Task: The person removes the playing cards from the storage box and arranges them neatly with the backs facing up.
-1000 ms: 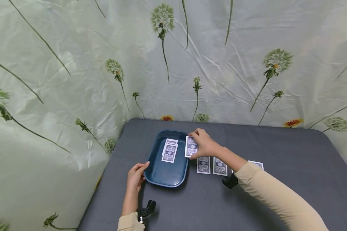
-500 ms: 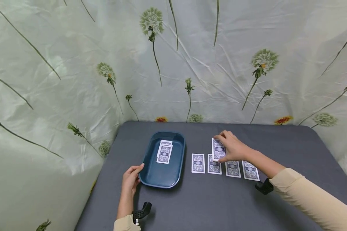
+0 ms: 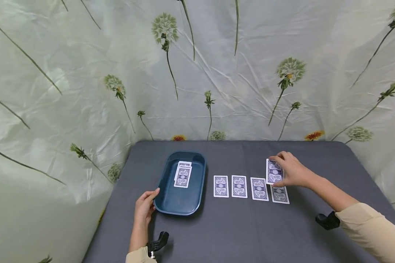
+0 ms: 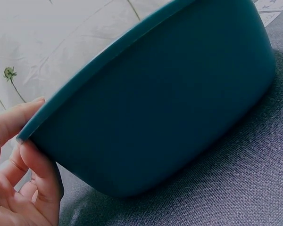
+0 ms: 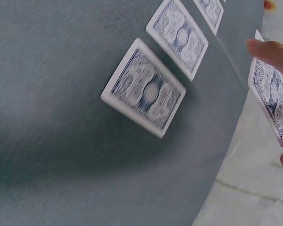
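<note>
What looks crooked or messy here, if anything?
Little things: in the tray, the front card lies partly over the back card, so they look untidy. On the table, the row's rightmost card sits lower in the head view and slants more than the leftmost card, looking uneven. Nothing looks spilled or torn.

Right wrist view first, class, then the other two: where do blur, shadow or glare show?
Right wrist: the central card looks blurred, the held card crisper, shadow darkens the cloth; left wrist: dim, the tray in deep shade; head: glare on the creased backdrop.
</note>
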Motion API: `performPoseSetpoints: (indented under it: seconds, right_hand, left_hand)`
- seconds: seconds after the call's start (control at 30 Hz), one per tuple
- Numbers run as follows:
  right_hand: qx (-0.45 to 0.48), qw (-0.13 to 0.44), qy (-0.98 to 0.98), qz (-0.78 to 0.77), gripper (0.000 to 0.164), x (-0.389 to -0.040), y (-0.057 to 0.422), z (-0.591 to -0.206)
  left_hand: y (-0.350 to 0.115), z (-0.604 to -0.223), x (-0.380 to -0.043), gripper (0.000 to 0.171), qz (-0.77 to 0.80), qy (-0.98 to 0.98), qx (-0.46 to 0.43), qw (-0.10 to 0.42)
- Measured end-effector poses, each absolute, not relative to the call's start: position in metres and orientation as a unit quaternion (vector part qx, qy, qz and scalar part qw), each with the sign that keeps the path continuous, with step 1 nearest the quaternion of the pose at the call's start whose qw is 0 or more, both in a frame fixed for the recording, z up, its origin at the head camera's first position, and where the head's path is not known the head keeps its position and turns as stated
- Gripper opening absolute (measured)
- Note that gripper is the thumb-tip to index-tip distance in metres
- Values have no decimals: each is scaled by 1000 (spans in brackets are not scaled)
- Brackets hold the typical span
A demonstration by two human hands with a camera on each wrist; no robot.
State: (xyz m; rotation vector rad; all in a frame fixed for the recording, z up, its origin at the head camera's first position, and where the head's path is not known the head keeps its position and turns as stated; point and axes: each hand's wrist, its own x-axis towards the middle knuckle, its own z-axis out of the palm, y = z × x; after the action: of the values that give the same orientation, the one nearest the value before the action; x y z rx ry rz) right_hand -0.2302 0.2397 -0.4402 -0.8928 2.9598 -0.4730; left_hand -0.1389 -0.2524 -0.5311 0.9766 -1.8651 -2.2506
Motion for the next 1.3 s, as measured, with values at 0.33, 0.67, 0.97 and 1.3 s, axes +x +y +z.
performPoseSetpoints:
  seconds: [0.33, 0.67, 0.97, 1.3]
  right_hand:
    - [-271, -1, 953, -135, 86, -224, 268, -437]
    - [-267, 3, 954, -137, 86, -221, 271, -437]
    - [-258, 7, 957, -135, 85, -215, 279, -436]
    - [-250, 16, 956, -154, 86, -212, 292, -435]
  left_hand:
    - [-253, -533, -140, 22, -734, -599, 320, 26]
    - [-252, -533, -140, 23, -737, -596, 319, 26]
    - [-251, -532, -140, 23, -732, -599, 322, 27]
    - [-251, -532, -140, 24, -731, -602, 320, 26]
